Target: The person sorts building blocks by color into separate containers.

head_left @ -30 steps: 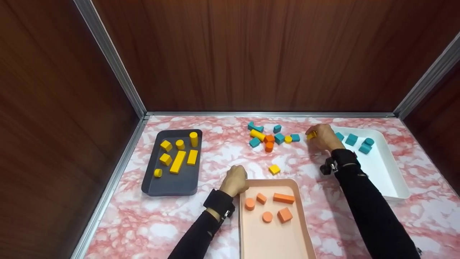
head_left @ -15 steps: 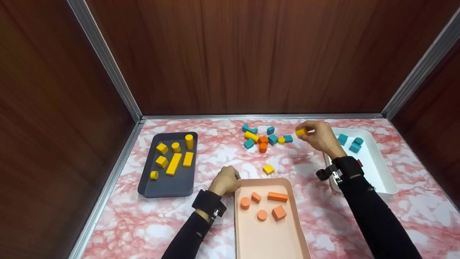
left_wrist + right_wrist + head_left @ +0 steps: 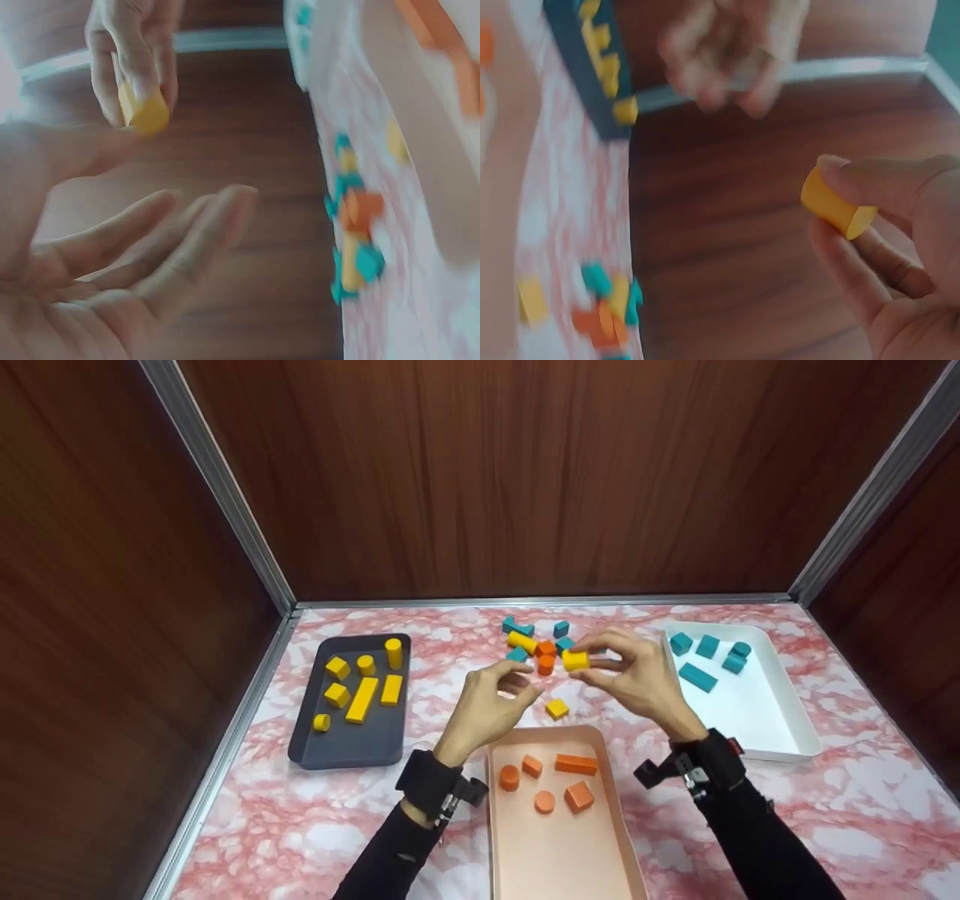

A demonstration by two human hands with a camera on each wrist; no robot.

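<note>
My right hand (image 3: 636, 675) pinches a short yellow cylinder block (image 3: 576, 661) between thumb and fingers, above the table. The same yellow cylinder (image 3: 836, 204) shows clearly in the right wrist view. Facing it, my left hand (image 3: 487, 705) is raised over the far edge of the peach tray (image 3: 555, 855), thumb and fingers apart, holding nothing. Beneath and beyond the hands lies a loose group of blocks, among them an orange cylinder (image 3: 545, 665), a long yellow cylinder (image 3: 522, 643) and a teal arch-like block (image 3: 517, 626). Part of this group is hidden by my right hand.
On the left stands a dark grey tray (image 3: 337, 750) with several yellow blocks. A white tray (image 3: 772, 727) at the right holds several teal blocks. Orange blocks lie in the peach tray. One flat yellow block (image 3: 556, 709) lies just beyond it. Wooden panels (image 3: 525, 487) enclose the table.
My right hand has moved left from beside the white tray with the yellow cylinder. My left hand has let go of the peach tray's edge, risen and spread its fingers towards the right hand.
</note>
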